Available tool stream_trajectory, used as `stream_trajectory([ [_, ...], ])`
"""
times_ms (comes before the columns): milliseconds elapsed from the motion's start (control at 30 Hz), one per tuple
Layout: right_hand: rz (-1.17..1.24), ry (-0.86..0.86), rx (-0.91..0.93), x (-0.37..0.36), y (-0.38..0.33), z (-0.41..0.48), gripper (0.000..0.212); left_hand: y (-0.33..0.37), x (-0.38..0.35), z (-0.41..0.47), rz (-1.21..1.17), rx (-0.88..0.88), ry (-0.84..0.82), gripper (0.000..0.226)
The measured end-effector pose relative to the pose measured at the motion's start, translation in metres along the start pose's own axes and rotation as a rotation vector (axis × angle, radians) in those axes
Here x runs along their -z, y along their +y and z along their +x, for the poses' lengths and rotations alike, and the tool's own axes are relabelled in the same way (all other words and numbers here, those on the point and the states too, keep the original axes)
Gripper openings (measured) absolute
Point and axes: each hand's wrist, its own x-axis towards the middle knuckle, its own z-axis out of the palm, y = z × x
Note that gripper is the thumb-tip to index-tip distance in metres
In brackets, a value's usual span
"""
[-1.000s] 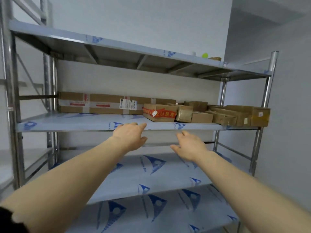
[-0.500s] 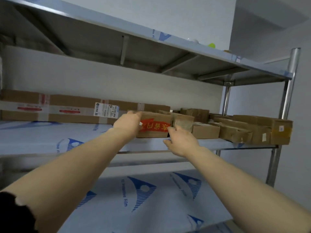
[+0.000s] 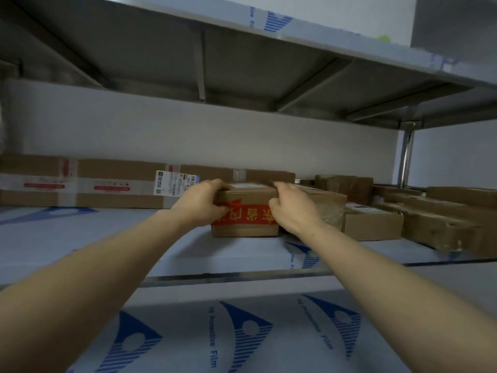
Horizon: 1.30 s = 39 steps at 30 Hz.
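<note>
Small box [image 3: 246, 201], bound with a band of red printed tape, on the film-covered middle shelf [image 3: 107, 238] of a metal rack. The left hand [image 3: 200, 203] grips the box's left end, fingers curled over the top edge and thumb on the front face. The right hand [image 3: 291, 208] grips the right end in the same way, fingers hooked over the top, thumb at the front. The box stands just in front of a long carton [image 3: 107, 184] that lies along the wall and bears a white label [image 3: 174, 183]. Just to the box's right stands a row of smaller cartons [image 3: 373, 223]. The underside of the upper shelf [image 3: 242, 63] spans the top.
</note>
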Motion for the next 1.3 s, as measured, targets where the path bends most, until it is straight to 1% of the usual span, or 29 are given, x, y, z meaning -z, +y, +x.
stream_trajectory([
  [67, 0.087, -0.004, -0.067, -0.003, -0.005, 0.01, 0.044, 0.007, 0.001, 0.0, -0.256, 0.119, 0.012, 0.038],
  [133, 0.171, 0.003, -0.145, -0.005, -0.007, 0.018, 0.043, 0.016, 0.0, 0.003, -0.485, 0.257, 0.045, 0.034],
  [200, 0.278, 0.005, -0.225, -0.004, -0.007, 0.022, 0.041, 0.02, -0.003, 0.008, -0.537, 0.317, 0.105, 0.036],
  [267, 0.468, -0.003, -0.32, -0.002, -0.004, 0.022, 0.04, 0.021, -0.005, 0.007, -0.561, 0.37, 0.187, 0.042],
  [367, 0.767, -0.023, -0.471, 0.002, -0.003, 0.018, 0.044, 0.025, -0.003, -0.003, -0.741, 0.503, 0.202, 0.069],
  [400, 0.835, -0.045, -0.504, 0.004, -0.003, 0.016, 0.043, 0.029, -0.001, -0.007, -0.811, 0.545, 0.193, 0.073],
  [467, 0.981, -0.104, -0.558, 0.009, -0.007, 0.01, 0.049, 0.037, 0.002, -0.017, -0.892, 0.599, 0.167, 0.073],
  [500, 1.06, -0.123, -0.578, 0.012, -0.009, 0.006, 0.055, 0.04, 0.004, -0.023, -0.909, 0.609, 0.162, 0.071],
  [533, 1.123, -0.135, -0.597, 0.013, -0.008, 0.003, 0.056, 0.042, 0.005, -0.029, -0.921, 0.607, 0.165, 0.069],
  [567, 1.168, -0.138, -0.602, 0.015, -0.007, -0.002, 0.047, 0.044, 0.006, -0.036, -0.922, 0.601, 0.166, 0.066],
  [633, 1.207, -0.143, -0.58, 0.021, -0.005, -0.016, 0.015, 0.047, 0.007, -0.051, -0.933, 0.571, 0.162, 0.059],
  [667, 1.229, -0.151, -0.558, 0.023, -0.005, -0.025, 0.015, 0.05, 0.009, -0.061, -0.955, 0.551, 0.164, 0.055],
  [733, 1.269, -0.159, -0.493, 0.024, -0.006, -0.041, 0.021, 0.056, 0.013, -0.083, -1.012, 0.514, 0.183, 0.053],
  [867, 1.381, -0.185, -0.405, 0.022, -0.015, -0.073, 0.016, 0.062, 0.029, -0.128, -1.009, 0.508, 0.255, 0.061],
  [900, 1.406, -0.2, -0.397, 0.021, -0.019, -0.082, 0.026, 0.063, 0.032, -0.14, -0.995, 0.521, 0.261, 0.06],
  [967, 1.45, -0.25, -0.379, 0.021, -0.028, -0.101, 0.052, 0.063, 0.037, -0.17, -0.969, 0.56, 0.286, 0.05],
  [1067, 1.51, -0.363, -0.314, 0.012, -0.047, -0.132, 0.065, 0.064, 0.046, -0.22, -0.949, 0.645, 0.385, 0.03],
  [1167, 1.548, -0.49, -0.269, 0.0, -0.077, -0.169, 0.084, 0.06, 0.057, -0.278, -0.914, 0.693, 0.496, 0.027],
  [1200, 1.567, -0.539, -0.259, -0.004, -0.089, -0.183, 0.083, 0.058, 0.062, -0.297, -0.901, 0.707, 0.524, 0.026],
  [1233, 1.597, -0.586, -0.246, -0.01, -0.103, -0.196, 0.071, 0.055, 0.067, -0.317, -0.891, 0.725, 0.55, 0.025],
  [1300, 1.622, -0.675, -0.224, -0.02, -0.132, -0.225, 0.035, 0.051, 0.079, -0.359, -0.868, 0.775, 0.588, 0.024],
])
